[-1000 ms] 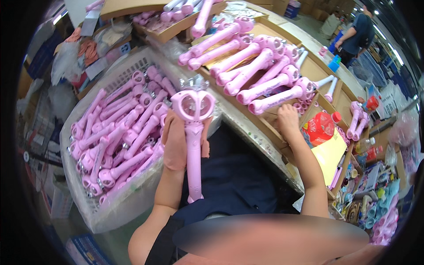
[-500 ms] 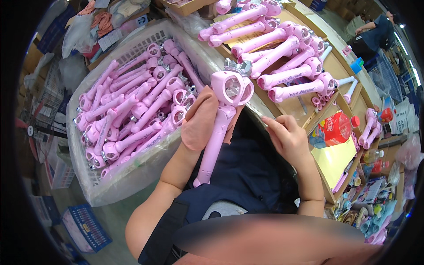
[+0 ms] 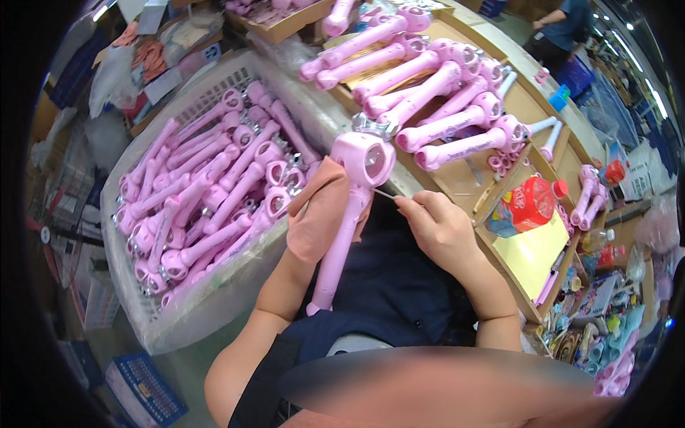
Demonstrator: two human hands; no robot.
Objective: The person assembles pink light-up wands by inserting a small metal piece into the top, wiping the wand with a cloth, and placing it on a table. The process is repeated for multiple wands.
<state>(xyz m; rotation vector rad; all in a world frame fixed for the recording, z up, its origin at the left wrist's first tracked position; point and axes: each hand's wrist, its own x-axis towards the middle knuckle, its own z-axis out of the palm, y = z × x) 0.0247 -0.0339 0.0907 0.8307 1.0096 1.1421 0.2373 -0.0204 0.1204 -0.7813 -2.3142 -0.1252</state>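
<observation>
My left hand, in a tan glove, grips a pink toy wand by its handle, the round head with a clear window tilted up toward the bench. My right hand pinches a thin metal pin or tool whose tip points at the wand just under the head. Both hands are over my lap, in front of the wooden bench edge.
A white mesh basket full of several pink wands stands at my left. More pink wands lie piled on the wooden bench. A red packet, yellow sheet and small parts sit at right. Another person stands far back.
My left hand has turned the wand so its head faces right. My right hand came in from the bench and now holds a thin tool to the wand's neck.
</observation>
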